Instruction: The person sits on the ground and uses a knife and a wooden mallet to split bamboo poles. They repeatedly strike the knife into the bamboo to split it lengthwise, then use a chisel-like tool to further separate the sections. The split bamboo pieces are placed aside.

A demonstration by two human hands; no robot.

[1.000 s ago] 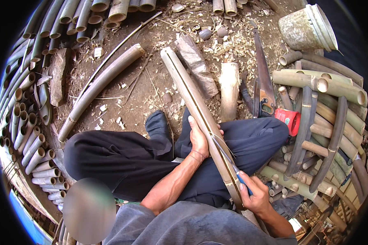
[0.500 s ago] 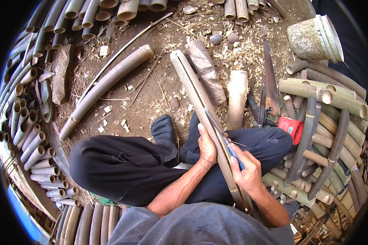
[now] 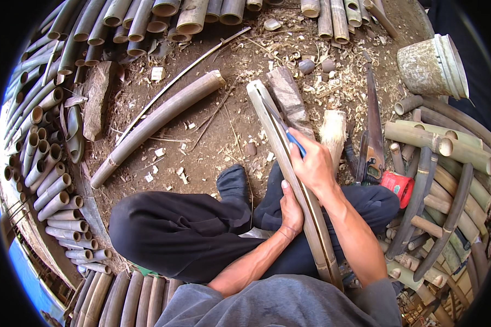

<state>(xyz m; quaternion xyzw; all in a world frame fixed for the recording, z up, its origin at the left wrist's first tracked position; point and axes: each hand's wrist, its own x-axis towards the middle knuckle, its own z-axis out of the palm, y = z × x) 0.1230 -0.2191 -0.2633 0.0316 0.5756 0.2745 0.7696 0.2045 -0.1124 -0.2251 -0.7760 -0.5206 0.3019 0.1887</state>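
A split bamboo pole (image 3: 279, 146) slants across my lap, its far end raised over the dirt. A long dark slit runs down its upper face. My left hand (image 3: 292, 210) is wrapped round the pole's left side near the middle, thumb along the top. My right hand (image 3: 312, 163) is closed on the blue handle of a knife (image 3: 296, 144). The narrow blade points away from me and lies along the slit near the far end. How deep the tip sits I cannot tell.
Cut bamboo tubes (image 3: 54, 204) are stacked at left, with more at the back. A loose bamboo pole (image 3: 161, 125) lies on the shavings-strewn dirt. To the right are a handsaw (image 3: 374, 117), a red container (image 3: 396, 188), a dirty bucket (image 3: 426, 66) and a bamboo pile (image 3: 455, 188).
My right hand has pushed the knife away from me along the slit, toward the pole's far end. The left hand keeps its hold. The whole view has shifted slightly.
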